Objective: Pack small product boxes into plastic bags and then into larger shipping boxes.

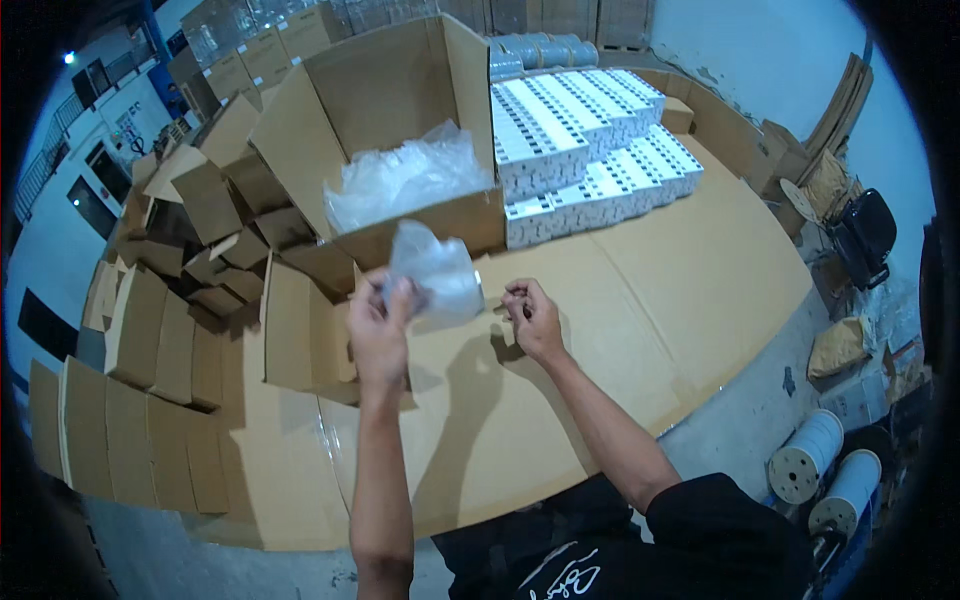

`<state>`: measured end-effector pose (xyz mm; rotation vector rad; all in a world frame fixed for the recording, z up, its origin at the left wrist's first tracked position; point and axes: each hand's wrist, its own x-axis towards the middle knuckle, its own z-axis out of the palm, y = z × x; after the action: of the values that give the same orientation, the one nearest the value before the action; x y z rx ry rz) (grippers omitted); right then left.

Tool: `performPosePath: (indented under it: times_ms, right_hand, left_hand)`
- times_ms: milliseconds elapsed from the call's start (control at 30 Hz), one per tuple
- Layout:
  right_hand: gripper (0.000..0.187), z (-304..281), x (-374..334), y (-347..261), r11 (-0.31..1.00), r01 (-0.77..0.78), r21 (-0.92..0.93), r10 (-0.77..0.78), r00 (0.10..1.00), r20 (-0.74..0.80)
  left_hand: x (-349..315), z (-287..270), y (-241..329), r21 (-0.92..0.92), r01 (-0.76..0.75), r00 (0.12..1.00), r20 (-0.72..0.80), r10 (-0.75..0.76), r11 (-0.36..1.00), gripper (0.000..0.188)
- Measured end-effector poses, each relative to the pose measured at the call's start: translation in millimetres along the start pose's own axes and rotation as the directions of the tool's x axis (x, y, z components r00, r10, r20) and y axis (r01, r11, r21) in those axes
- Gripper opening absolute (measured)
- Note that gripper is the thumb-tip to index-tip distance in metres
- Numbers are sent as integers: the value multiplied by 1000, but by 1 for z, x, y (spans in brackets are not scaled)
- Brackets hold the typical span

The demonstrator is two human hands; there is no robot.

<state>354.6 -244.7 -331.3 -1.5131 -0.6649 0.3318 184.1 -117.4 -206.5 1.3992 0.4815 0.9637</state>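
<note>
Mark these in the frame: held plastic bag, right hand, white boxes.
plastic bag (442,281): head view, middle of its clear sheet
right hand (537,319): head view, middle of the hand
white boxes (580,132): head view, near the middle of the group

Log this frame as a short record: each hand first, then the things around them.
Left hand: gripping a translucent plastic bag; contents, if any, unclear
Right hand: apart from the bag, fingers curled; whether it holds anything is unclear
Large open carton: beyond the hands, plastic bags inside
White boxes: stacked right of the large carton
Smaller open carton: left of the left hand
Surface: cardboard sheeting
</note>
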Motion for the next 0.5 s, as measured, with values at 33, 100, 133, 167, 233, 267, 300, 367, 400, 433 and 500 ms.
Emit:
performPosePath:
  times_ms: [33, 100, 133, 167, 233, 267, 300, 367, 400, 433, 500]
  right_hand:
    - [20, -3, -7, -3, 994, -68, 90, 65, 997, 37]
    - [22, -7, -16, -2, 957, -115, 268, 69, 982, 173]
    - [25, -8, -20, -1, 883, -168, 438, 30, 952, 305]
    - [25, -3, -25, -4, 885, -172, 434, 37, 953, 302]
    - [30, 11, -33, -13, 962, -28, 270, -84, 916, 393]
    - [30, 13, -38, -22, 993, 80, 86, -107, 925, 365]
    - [30, 14, -38, -20, 993, 79, 86, -106, 925, 366]
    - [25, 11, -34, -19, 994, 111, -11, -96, 907, 411]
    - [25, 9, -33, -18, 994, 111, -11, -97, 907, 410]
    - [22, 8, -32, -22, 993, 118, 0, -107, 897, 428]
    - [20, 8, -32, -26, 993, 121, 13, -114, 886, 449]
  left_hand:
    - [-26, 2, -17, -25, 76, 997, -3, -76, 997, 15]
    - [-64, -4, -48, -53, 158, 988, 5, -158, 986, 15]
    - [-77, -7, -65, -19, 204, 979, 32, -203, 979, 15]
    - [-86, -10, -78, 20, 248, 967, 54, -249, 968, 15]
    - [-95, -13, -97, 24, 242, 968, 65, -243, 970, 17]
    - [-97, -15, -103, 31, 229, 970, 72, -231, 973, 18]
    - [-97, -17, -108, 31, 230, 970, 71, -232, 973, 18]
    - [-93, -14, -106, 47, 208, 972, 98, -212, 977, 23]
    - [-90, -12, -105, 46, 207, 973, 98, -211, 977, 23]
    - [-84, -8, -95, 2, 269, 959, 87, -269, 963, 22]
    - [-75, -4, -92, -41, 332, 942, 73, -328, 942, 22]
